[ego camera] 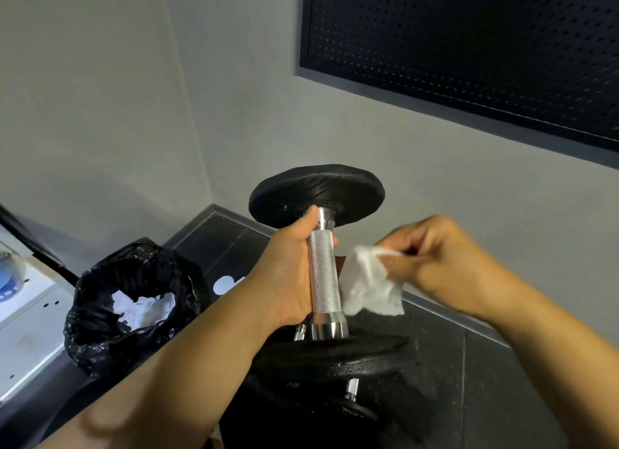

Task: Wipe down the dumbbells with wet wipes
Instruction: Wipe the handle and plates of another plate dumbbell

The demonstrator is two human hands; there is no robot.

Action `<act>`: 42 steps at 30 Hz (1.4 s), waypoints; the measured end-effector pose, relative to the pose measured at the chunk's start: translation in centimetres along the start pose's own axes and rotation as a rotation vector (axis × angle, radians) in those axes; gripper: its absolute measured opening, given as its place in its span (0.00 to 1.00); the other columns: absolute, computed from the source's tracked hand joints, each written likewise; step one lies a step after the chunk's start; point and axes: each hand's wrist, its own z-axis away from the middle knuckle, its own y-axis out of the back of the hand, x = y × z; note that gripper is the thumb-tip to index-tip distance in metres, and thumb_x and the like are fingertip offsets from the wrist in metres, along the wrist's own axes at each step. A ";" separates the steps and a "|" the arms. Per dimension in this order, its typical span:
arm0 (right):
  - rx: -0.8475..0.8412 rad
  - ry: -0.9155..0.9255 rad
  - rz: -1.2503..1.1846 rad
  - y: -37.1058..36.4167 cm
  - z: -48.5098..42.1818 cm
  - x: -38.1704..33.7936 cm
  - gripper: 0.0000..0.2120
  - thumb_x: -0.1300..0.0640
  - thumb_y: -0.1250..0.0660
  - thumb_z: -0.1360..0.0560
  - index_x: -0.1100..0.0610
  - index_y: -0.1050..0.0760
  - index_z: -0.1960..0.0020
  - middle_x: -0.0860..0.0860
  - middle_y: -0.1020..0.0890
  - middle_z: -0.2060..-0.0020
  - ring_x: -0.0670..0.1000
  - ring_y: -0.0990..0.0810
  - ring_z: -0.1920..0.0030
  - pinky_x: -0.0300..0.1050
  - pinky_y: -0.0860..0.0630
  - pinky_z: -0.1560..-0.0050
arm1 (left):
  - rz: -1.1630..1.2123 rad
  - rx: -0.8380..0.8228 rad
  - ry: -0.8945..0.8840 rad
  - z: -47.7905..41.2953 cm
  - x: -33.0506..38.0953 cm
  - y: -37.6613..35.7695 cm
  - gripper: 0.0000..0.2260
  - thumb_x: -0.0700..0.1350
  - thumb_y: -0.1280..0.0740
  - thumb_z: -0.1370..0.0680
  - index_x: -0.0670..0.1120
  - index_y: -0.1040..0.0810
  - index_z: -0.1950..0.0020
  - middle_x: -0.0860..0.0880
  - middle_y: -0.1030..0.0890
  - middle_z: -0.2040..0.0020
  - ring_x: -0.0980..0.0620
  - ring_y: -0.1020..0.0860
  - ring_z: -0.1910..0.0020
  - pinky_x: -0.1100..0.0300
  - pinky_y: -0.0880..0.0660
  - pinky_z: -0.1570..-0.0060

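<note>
Your dumbbell (324, 274) is held upright off the floor (485, 365), its knurled handle clenched in your left grip (288, 276), with one black plate above and one below. Just right of the handle, your right grip (435, 257) pinches a crumpled wet wipe (368, 289); I cannot tell whether it touches the metal. Once the handle is wet, your one-handed hold may slip and drop the weight. Left of the dumbbell, a black bin bag (100, 314) holds used wipes
</note>
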 end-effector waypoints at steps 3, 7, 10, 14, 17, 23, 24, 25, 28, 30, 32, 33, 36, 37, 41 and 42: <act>0.186 0.160 0.153 1.3 -0.5 -1.2 0.04 0.58 0.29 0.28 0.52 0.18 0.60 0.50 0.17 0.66 0.52 0.20 0.65 0.50 0.22 0.62 | -0.047 -0.018 0.018 0.1 -0.3 0.1 0.30 0.65 0.42 0.24 0.42 0.29 0.33 0.37 0.19 0.44 0.39 0.19 0.47 0.40 0.31 0.37; 0.365 0.497 0.624 -2.1 -1.9 -0.6 0.08 0.56 0.33 0.30 0.51 0.24 0.51 0.47 0.21 0.62 0.52 0.23 0.65 0.51 0.25 0.69 | -0.055 -0.065 -0.002 0.9 -0.6 -1.0 0.28 0.63 0.42 0.25 0.43 0.23 0.36 0.38 0.17 0.46 0.38 0.18 0.47 0.45 0.24 0.47; 0.332 0.615 0.824 -3.4 -2.6 0.3 0.10 0.57 0.38 0.28 0.56 0.21 0.50 0.52 0.23 0.58 0.52 0.25 0.67 0.45 0.29 0.75 | 0.010 -0.097 0.007 1.3 -0.7 -1.4 0.27 0.63 0.42 0.25 0.44 0.21 0.38 0.38 0.18 0.44 0.39 0.19 0.44 0.42 0.24 0.44; 0.098 0.518 0.587 -3.2 -2.2 0.9 0.11 0.52 0.39 0.30 0.57 0.23 0.56 0.50 0.30 0.55 0.50 0.28 0.64 0.48 0.26 0.68 | 0.089 -0.128 -0.005 0.9 -0.7 -1.2 0.25 0.61 0.41 0.24 0.44 0.18 0.41 0.39 0.18 0.45 0.42 0.19 0.46 0.46 0.26 0.42; -0.082 0.383 0.291 -3.3 -1.1 1.7 0.06 0.56 0.32 0.28 0.55 0.18 0.54 0.47 0.28 0.57 0.47 0.25 0.58 0.45 0.24 0.58 | 0.104 -0.146 0.003 0.3 -0.6 -1.0 0.26 0.62 0.39 0.25 0.41 0.17 0.46 0.41 0.19 0.56 0.44 0.20 0.56 0.52 0.26 0.51; -0.205 0.305 0.064 -4.8 0.7 3.4 0.06 0.62 0.29 0.28 0.57 0.16 0.51 0.41 0.25 0.56 0.46 0.22 0.54 0.40 0.23 0.51 | 0.006 -0.091 0.008 -0.1 -1.0 -0.5 0.31 0.64 0.38 0.27 0.37 0.22 0.42 0.41 0.23 0.62 0.46 0.23 0.63 0.53 0.27 0.56; -0.122 0.355 0.119 -4.9 0.4 3.5 0.07 0.61 0.29 0.27 0.55 0.16 0.50 0.40 0.26 0.57 0.44 0.23 0.54 0.37 0.24 0.53 | 0.035 -0.107 0.019 -0.1 -1.0 -0.5 0.30 0.63 0.37 0.28 0.37 0.23 0.45 0.42 0.23 0.60 0.47 0.24 0.61 0.53 0.27 0.55; -0.026 0.415 0.189 -5.0 -0.1 3.6 0.07 0.59 0.30 0.26 0.55 0.16 0.49 0.41 0.27 0.58 0.44 0.24 0.56 0.36 0.24 0.55 | 0.061 -0.126 0.024 0.0 -1.0 -0.7 0.26 0.63 0.37 0.28 0.39 0.23 0.49 0.43 0.24 0.59 0.47 0.25 0.60 0.54 0.28 0.56; 0.252 0.527 0.394 -4.7 -1.9 3.2 0.13 0.51 0.38 0.24 0.55 0.18 0.46 0.49 0.27 0.60 0.48 0.26 0.62 0.47 0.24 0.66 | 0.079 -0.168 0.004 0.2 -1.3 -0.9 0.26 0.62 0.41 0.24 0.41 0.19 0.46 0.42 0.19 0.52 0.45 0.20 0.52 0.48 0.26 0.45; 0.372 0.572 0.561 -4.5 -2.9 2.7 0.16 0.52 0.41 0.24 0.56 0.19 0.44 0.52 0.28 0.60 0.50 0.27 0.66 0.49 0.26 0.73 | 0.054 -0.180 0.000 0.4 -1.4 -1.0 0.27 0.63 0.43 0.23 0.44 0.21 0.39 0.40 0.18 0.43 0.41 0.20 0.43 0.40 0.28 0.39; 0.396 0.588 0.649 -4.4 -3.2 2.4 0.17 0.53 0.41 0.24 0.57 0.20 0.42 0.52 0.28 0.60 0.50 0.28 0.67 0.47 0.26 0.75 | 0.054 -0.181 -0.007 0.6 -1.2 -1.2 0.27 0.64 0.44 0.23 0.46 0.23 0.35 0.39 0.19 0.40 0.39 0.21 0.41 0.38 0.29 0.39; 0.377 0.586 0.620 -4.3 -3.0 2.5 0.17 0.52 0.41 0.24 0.57 0.20 0.42 0.52 0.28 0.59 0.50 0.27 0.66 0.47 0.26 0.73 | 0.056 -0.177 -0.007 0.6 -1.1 -1.2 0.27 0.64 0.43 0.23 0.46 0.23 0.36 0.39 0.19 0.40 0.39 0.21 0.41 0.38 0.29 0.39; 0.185 0.556 0.410 -4.0 -1.7 3.1 0.14 0.52 0.38 0.24 0.55 0.19 0.44 0.49 0.27 0.57 0.48 0.24 0.59 0.46 0.22 0.63 | 0.064 -0.168 -0.014 0.6 -1.0 -1.2 0.27 0.63 0.41 0.24 0.42 0.22 0.40 0.42 0.19 0.49 0.44 0.20 0.49 0.47 0.26 0.44; 0.086 0.533 0.349 -4.2 -1.0 3.3 0.12 0.55 0.35 0.25 0.54 0.18 0.44 0.48 0.26 0.56 0.47 0.24 0.57 0.45 0.22 0.59 | 0.063 -0.159 -0.013 0.5 -1.0 -1.1 0.28 0.63 0.41 0.25 0.40 0.23 0.41 0.43 0.21 0.53 0.46 0.21 0.53 0.52 0.25 0.49; -0.206 0.338 0.130 -4.1 0.5 3.4 0.09 0.63 0.29 0.28 0.53 0.16 0.50 0.46 0.23 0.52 0.47 0.22 0.49 0.42 0.23 0.46 | 0.024 -0.126 -0.003 -0.1 -1.1 -0.5 0.34 0.65 0.41 0.25 0.37 0.27 0.35 0.35 0.24 0.42 0.40 0.25 0.44 0.45 0.32 0.35; -0.207 0.291 0.069 -3.7 0.5 3.3 0.09 0.63 0.30 0.27 0.53 0.17 0.50 0.47 0.23 0.51 0.47 0.22 0.48 0.41 0.24 0.46 | 0.025 -0.140 0.009 -0.1 -1.1 -0.5 0.34 0.65 0.42 0.25 0.37 0.27 0.34 0.36 0.25 0.39 0.39 0.26 0.41 0.44 0.35 0.33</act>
